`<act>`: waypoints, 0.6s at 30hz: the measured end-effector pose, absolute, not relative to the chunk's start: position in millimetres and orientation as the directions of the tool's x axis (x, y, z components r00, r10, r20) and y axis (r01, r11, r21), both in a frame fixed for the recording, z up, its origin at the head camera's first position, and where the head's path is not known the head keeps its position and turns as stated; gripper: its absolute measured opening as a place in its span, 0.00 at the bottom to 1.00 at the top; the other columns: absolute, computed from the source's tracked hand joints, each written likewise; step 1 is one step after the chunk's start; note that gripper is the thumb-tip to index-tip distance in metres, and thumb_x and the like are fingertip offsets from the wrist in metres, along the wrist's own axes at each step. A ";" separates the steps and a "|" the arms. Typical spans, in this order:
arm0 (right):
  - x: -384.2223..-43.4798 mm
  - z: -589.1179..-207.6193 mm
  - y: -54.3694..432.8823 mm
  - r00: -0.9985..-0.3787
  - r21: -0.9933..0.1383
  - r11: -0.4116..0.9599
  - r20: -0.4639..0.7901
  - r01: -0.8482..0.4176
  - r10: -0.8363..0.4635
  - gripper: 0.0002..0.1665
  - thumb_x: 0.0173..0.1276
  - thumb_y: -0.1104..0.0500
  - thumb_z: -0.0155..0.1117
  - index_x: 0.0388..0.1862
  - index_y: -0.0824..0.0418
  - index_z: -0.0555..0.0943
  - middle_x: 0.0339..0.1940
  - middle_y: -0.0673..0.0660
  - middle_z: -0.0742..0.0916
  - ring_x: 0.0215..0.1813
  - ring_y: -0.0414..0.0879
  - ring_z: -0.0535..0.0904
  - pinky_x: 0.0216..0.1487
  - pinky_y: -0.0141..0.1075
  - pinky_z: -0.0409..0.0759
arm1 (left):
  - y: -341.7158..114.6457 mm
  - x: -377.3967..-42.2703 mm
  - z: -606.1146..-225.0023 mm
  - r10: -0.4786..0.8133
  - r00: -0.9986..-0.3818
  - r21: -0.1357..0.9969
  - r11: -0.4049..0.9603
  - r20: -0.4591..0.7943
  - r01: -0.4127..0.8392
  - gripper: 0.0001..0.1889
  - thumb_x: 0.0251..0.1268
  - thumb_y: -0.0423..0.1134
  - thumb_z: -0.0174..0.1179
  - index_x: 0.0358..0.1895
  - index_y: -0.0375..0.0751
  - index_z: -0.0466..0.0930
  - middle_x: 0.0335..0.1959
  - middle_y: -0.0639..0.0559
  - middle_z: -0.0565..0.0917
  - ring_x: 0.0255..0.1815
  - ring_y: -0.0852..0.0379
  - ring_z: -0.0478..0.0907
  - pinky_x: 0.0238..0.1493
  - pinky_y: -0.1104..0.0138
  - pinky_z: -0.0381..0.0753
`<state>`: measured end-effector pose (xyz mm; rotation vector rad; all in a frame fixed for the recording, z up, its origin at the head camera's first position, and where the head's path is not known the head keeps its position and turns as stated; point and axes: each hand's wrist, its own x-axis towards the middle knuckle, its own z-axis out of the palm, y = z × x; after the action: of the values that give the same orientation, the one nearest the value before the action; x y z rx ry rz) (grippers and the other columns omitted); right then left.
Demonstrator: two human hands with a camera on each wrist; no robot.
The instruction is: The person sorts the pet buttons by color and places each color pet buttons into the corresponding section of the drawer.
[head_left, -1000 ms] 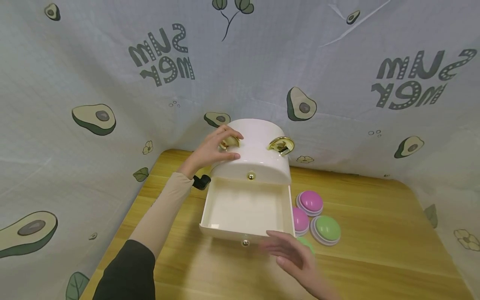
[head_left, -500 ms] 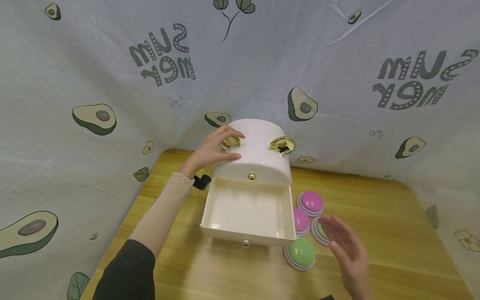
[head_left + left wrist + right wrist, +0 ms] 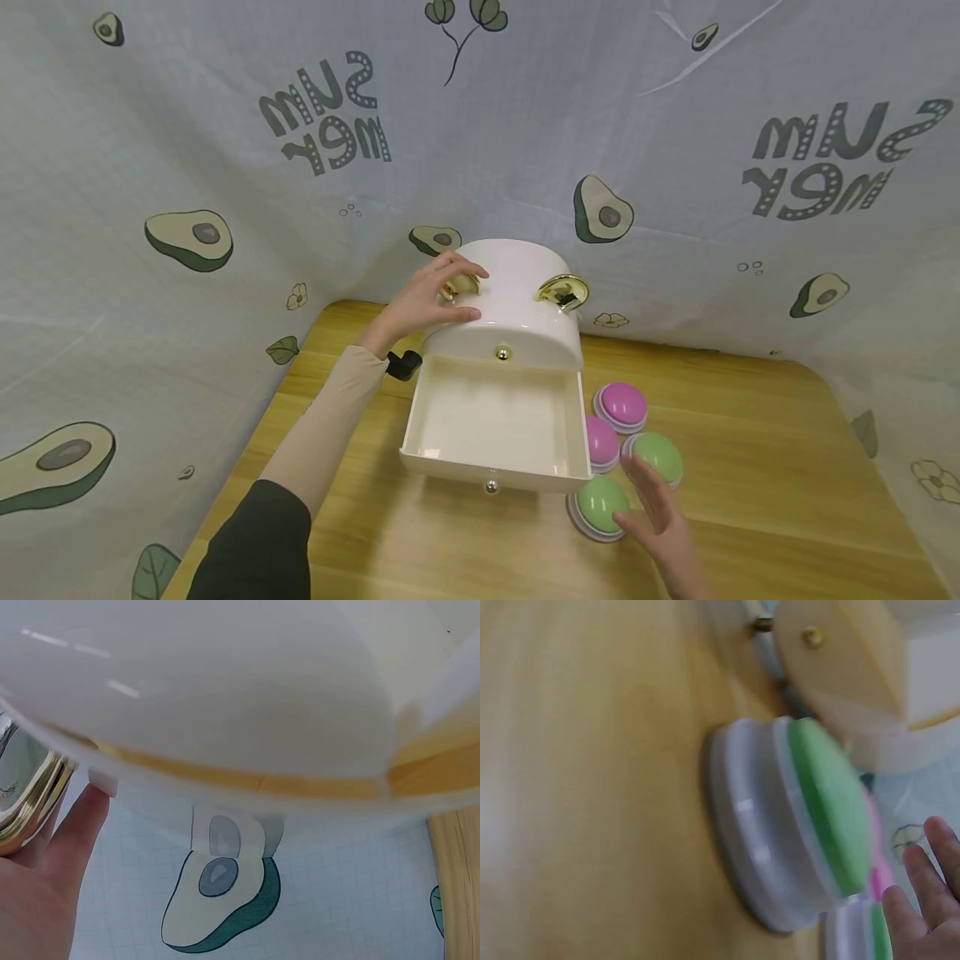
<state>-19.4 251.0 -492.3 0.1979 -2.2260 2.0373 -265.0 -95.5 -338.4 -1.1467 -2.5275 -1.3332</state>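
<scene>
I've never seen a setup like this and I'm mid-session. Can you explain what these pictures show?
There's no machine: a person's bare left hand and right hand do the work. The wide picture comes from a camera on the head, looking forward and down; each close-up comes from a wrist camera.

On the wooden table stands a white box with gold ears and an open drawer. Beside it lie two pink domes and two green domes.

The left hand rests on the box, thumb and fingers either side of one ear. The right hand holds nothing; I can't tell whether it touches a green dome.
</scene>
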 end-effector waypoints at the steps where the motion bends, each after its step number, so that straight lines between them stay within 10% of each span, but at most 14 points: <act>1: -19.4 -498.0 250.8 -0.984 -0.979 0.099 0.175 -0.176 -0.017 0.43 0.58 0.81 0.57 0.72 0.71 0.56 0.69 0.45 0.70 0.67 0.30 0.62 0.61 0.21 0.59 | -95.5 -264.7 -338.4 0.584 -0.721 0.688 0.346 0.373 0.637 0.25 0.55 0.42 0.71 0.57 0.45 0.76 0.52 0.53 0.70 0.52 0.54 0.68 0.50 0.62 0.73; 18: -20.5 -534.4 241.9 -0.984 -0.976 0.123 0.180 -0.177 0.007 0.46 0.52 0.82 0.62 0.70 0.77 0.55 0.66 0.44 0.68 0.66 0.29 0.62 0.60 0.18 0.58 | -96.8 -267.6 -340.0 0.589 -0.718 0.691 0.341 0.371 0.637 0.26 0.55 0.43 0.70 0.58 0.47 0.75 0.52 0.53 0.70 0.52 0.55 0.67 0.50 0.62 0.72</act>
<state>-20.5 241.9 -534.4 0.1713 -2.2452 1.9845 -267.6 -96.8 -340.0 -1.1568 -2.5273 -1.3432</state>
